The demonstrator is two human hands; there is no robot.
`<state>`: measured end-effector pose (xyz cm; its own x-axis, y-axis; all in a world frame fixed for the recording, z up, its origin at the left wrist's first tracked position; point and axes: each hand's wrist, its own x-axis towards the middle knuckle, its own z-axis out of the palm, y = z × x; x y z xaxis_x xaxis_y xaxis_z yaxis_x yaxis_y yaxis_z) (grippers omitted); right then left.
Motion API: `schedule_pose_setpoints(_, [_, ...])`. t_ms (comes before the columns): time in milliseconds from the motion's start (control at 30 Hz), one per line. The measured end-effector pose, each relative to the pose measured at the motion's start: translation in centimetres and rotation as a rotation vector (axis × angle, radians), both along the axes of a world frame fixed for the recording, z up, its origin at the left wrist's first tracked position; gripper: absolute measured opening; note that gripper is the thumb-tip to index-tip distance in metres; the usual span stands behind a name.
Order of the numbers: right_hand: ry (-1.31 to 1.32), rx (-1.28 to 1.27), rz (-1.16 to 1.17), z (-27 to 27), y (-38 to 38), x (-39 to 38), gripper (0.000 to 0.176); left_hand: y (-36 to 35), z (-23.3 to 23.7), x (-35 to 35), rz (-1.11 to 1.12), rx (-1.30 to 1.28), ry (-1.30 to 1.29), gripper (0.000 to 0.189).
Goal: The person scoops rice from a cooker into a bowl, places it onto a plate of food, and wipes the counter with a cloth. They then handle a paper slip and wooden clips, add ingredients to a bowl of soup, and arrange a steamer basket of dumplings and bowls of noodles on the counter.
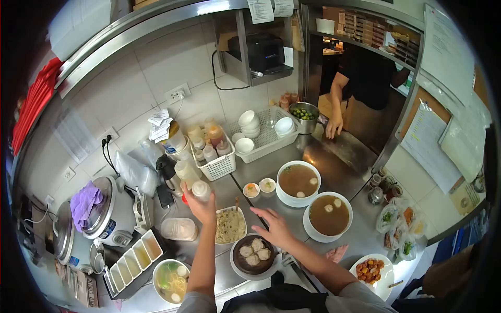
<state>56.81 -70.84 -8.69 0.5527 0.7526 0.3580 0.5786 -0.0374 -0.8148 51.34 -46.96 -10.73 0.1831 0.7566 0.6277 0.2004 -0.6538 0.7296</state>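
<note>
My left hand [201,205] is raised over the counter, closed around a pale squeeze bottle [201,191]. My right hand [272,224] has its fingers spread above the counter and holds nothing. Between my forearms sits a dark round dish with several dumplings [254,252], on a white plate. Just behind it is a rectangular container of pale chopped food [230,225] with a spoon in it. Two small sauce dishes [259,187] lie beyond my right hand. To their right are two large bowls of brown soup [299,182], each with pale balls in it.
A basket of bottles [217,166], a basket of white bowls [269,136] and a pot of green fruit [304,116] line the back. Rice cookers [107,208] and a noodle bowl [172,280] stand left. A co-worker's hand [334,125] rests at the hatch. A plate of food [371,272] is right.
</note>
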Motion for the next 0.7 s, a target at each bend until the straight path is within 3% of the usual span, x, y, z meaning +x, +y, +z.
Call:
schedule_pose_setpoints(133, [-0.217, 0.147, -0.103, 4.1, 1.9, -1.4, 0.063, -6.2, 8.2, -3.0, -0.320, -0.060, -0.131, 0.104])
schedule_pose_setpoints(167, [-0.302, 0.195, -0.140, 5.3, 2.2, -1.9, 0.064, -8.3, 9.9, -4.4, -0.410, -0.100, -0.072, 0.113])
schedule_pose_setpoints(267, [-0.247, 0.219, -0.016, 6.7, 1.7, -3.3, 0.070, -11.3, 10.3, -7.5, -0.608, -0.100, -0.122, 0.120])
schedule_pose_setpoints(333, [-0.328, 0.075, 0.002, 8.0, 0.2, -4.2, 0.071, -12.3, 9.5, -10.1, -0.681, -0.186, -0.149, 0.122])
schedule_pose_setpoints(367, [-0.356, -0.008, 0.012, 8.1, -0.7, -4.4, 0.072, -12.4, 8.9, -11.5, -0.613, -0.180, -0.156, 0.118])
schedule_pose_setpoints(433, [-0.413, -0.066, -0.003, 6.8, -1.9, -4.2, 0.072, -12.8, 7.7, -15.5, -0.498, -0.242, -0.070, 0.107])
schedule_pose_setpoints(500, [-0.479, -0.218, 0.010, 6.9, -3.5, -4.3, 0.066, -14.0, 5.3, -19.3, -0.457, -0.326, -0.028, 0.067])
schedule_pose_setpoints(567, [-0.605, -0.413, 0.027, 6.3, -4.4, -4.6, 0.064, -15.0, 0.4, -23.7, -0.501, -0.459, 0.059, 0.041])
schedule_pose_setpoints(667, [-0.731, -0.493, 0.030, 4.2, -5.6, -5.5, 0.062, -16.7, -4.4, -29.5, -0.533, -0.567, 0.221, 0.009])
schedule_pose_setpoints(700, [-0.757, -0.506, 0.040, 3.7, -5.8, -5.7, 0.061, -17.1, -5.5, -30.9, -0.528, -0.595, 0.237, 0.007])
